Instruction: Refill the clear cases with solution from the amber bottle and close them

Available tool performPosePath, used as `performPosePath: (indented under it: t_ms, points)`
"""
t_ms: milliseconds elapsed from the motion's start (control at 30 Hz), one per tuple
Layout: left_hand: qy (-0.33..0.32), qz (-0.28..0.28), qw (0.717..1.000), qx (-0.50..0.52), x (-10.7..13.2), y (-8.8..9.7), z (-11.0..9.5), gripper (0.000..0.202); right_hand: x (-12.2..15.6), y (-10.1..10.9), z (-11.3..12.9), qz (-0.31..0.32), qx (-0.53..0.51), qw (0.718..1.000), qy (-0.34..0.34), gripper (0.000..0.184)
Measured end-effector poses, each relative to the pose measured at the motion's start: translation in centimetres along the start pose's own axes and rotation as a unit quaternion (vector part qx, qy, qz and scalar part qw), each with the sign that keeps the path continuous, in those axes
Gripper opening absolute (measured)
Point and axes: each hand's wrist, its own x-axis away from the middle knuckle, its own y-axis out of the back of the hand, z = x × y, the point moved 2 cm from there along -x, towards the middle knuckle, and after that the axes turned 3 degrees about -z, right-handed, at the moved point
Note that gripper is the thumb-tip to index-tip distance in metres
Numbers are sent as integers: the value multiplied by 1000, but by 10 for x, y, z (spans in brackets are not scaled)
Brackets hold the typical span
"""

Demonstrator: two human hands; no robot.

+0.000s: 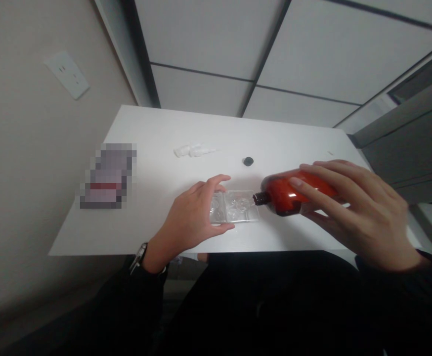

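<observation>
My right hand (pixel 360 207) grips an amber-red bottle (pixel 293 192), tipped on its side with its dark, uncapped neck pointing left. That neck hangs at the right end of a clear plastic mold (pixel 242 207) with rounded shapes in it. Whether liquid is flowing out is too faint to tell. Around the mold's left end, my left hand (pixel 192 212) holds the long edges between thumb and fingers. A small black cap (pixel 248 161) lies on the table behind the mold.
On the white table (pixel 145 133), a whitish translucent item (pixel 194 150) lies toward the back. A pixelated rectangular object (pixel 107 175) sits at the left edge. A wall with an outlet (pixel 67 74) stands to the left, with white panels behind.
</observation>
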Motion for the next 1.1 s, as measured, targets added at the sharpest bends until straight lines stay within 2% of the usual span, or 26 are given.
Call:
performPosePath:
  t_ms: [233, 500, 633, 767, 933, 1100]
  points:
    - [-1, 0, 1000, 1, -1, 0, -1, 88, 1, 0, -1, 8, -2, 1000, -11, 89]
    - [-3, 2, 1000, -2, -1, 0, -1, 89, 0, 1, -2, 10, 11, 1000, 7, 96]
    - [-5, 0, 1000, -3, -1, 0, -1, 90, 1, -1, -3, -21, 17, 999, 24, 92]
    - [-6, -4, 1000, -3, -1, 0, 0, 90, 1, -2, -5, -16, 16, 999, 23, 94]
    - [-5, -2, 1000, -5, -2, -1, 0, 89, 0, -1, -5, -40, 11, 998, 49, 92]
    - [-5, 1, 1000, -6, -1, -1, -1, 90, 0, -1, -5, -25, 15, 999, 34, 98]
